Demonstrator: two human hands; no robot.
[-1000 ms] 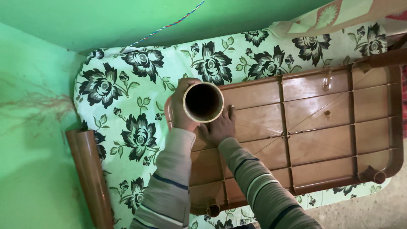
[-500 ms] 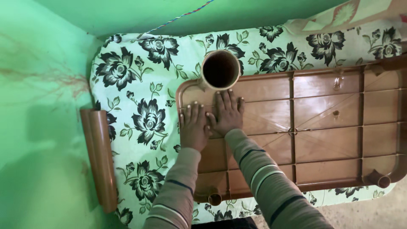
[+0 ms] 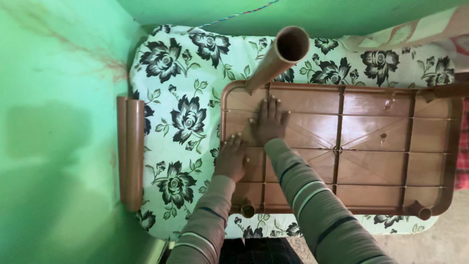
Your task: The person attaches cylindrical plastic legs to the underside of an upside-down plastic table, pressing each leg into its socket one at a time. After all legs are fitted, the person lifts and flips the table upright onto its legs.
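Brown plastic table [image 3: 371, 142] upside down on floral bed [image 3: 181, 117]; left hand [image 3: 230, 159], right hand [image 3: 269, 122] pressed flat, fingers apart; tube leg [image 3: 278, 56] upright in corner socket.

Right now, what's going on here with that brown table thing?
A person presses both hands flat on the ribbed underside of an upturned brown table top, which lies on a flowered sheet. The left hand rests near the top's left edge, the right hand beside it, just below a tube leg standing in the corner socket. More brown legs lie against the green wall.
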